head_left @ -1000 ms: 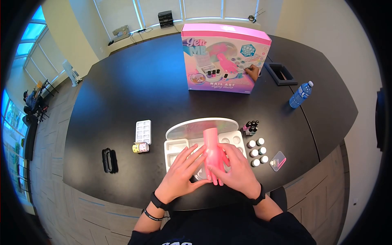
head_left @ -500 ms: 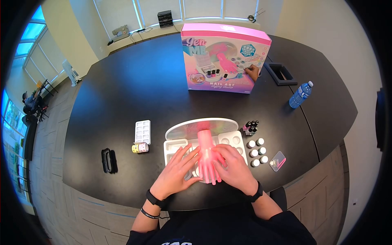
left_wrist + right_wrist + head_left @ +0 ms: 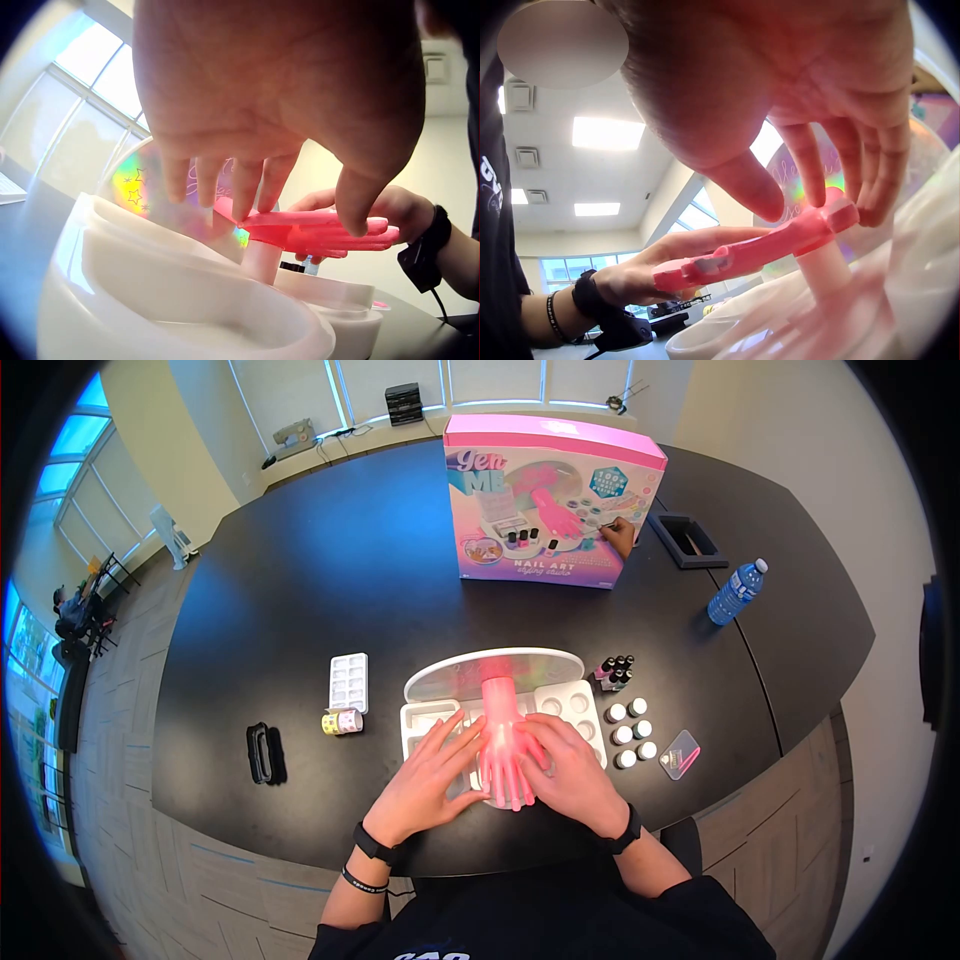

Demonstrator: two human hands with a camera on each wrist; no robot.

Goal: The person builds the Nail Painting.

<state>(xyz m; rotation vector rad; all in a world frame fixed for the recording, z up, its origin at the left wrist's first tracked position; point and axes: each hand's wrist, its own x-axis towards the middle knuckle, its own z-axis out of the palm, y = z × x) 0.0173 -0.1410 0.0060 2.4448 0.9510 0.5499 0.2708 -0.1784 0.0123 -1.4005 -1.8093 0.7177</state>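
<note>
A translucent pink model hand (image 3: 502, 737) lies palm-down on a pale post (image 3: 262, 262), its fingers toward me. The post rises from a white compartmented base (image 3: 595, 745) with a curved, shiny backboard (image 3: 438, 681). My left hand (image 3: 422, 775) touches the model's left edge with fairly straight fingers, its thumb beside the model's fingers. From the other side my right hand (image 3: 577, 772) holds the model, fingertips at its edge near the wrist end and thumb by its side.
Several white-capped jars (image 3: 622, 735) and dark-capped polish bottles (image 3: 613, 673) stand right of the base, near a small clear tray (image 3: 682, 755). Leftward are a white palette (image 3: 349, 682), tape rolls (image 3: 342, 721) and a black case (image 3: 265, 753). Behind stand a box (image 3: 555, 505) and water bottle (image 3: 736, 593).
The model hand has shifted slightly left and away from me, and turned from tilted to palm-down with its fingers spread in view. Both my hands stayed beside it.
</note>
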